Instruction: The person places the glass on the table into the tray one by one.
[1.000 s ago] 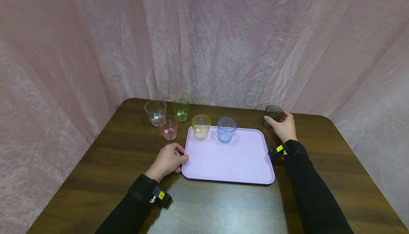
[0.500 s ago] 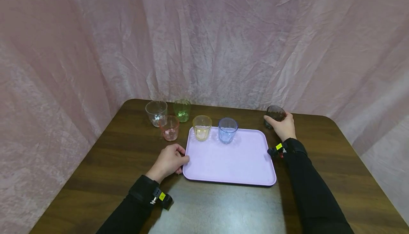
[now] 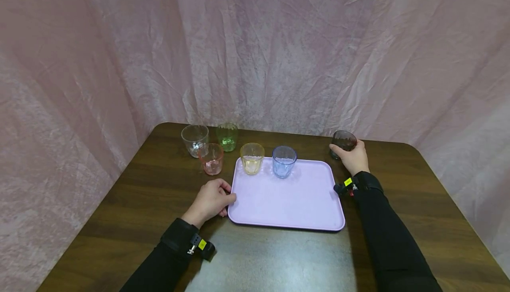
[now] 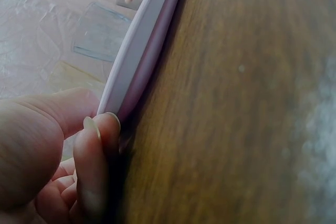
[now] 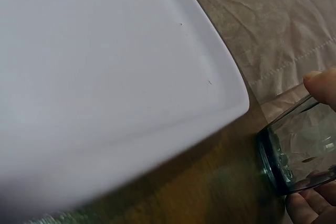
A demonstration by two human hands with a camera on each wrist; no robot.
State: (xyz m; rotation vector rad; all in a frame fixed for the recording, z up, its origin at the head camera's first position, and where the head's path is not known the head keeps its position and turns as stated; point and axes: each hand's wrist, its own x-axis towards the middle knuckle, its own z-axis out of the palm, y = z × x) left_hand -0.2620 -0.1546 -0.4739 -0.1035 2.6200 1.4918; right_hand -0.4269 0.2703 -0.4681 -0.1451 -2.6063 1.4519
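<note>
My left hand (image 3: 209, 201) pinches the left rim of a lilac tray (image 3: 287, 199), thumb on top and fingers beneath the edge, as the left wrist view shows up close. At the back right, my right hand (image 3: 354, 158) grips a dark grey glass (image 3: 343, 142) on the table, beyond the tray's far right corner. In the right wrist view the thumb and fingers lie on opposite sides of that glass (image 5: 299, 145). Along the tray's far edge stand a yellow glass (image 3: 252, 161) and a blue glass (image 3: 283, 163), side by side and upright.
Left of the tray, a pink glass (image 3: 211, 161), a clear glass (image 3: 195, 140) and a green glass (image 3: 227, 138) stand close together on the brown wooden table (image 3: 131, 212). A pink curtain (image 3: 255, 52) hangs right behind the table's far edge.
The grey glass and my right fingers have shifted very slightly to the right. My left hand keeps its grip on the tray; the other glasses stay put.
</note>
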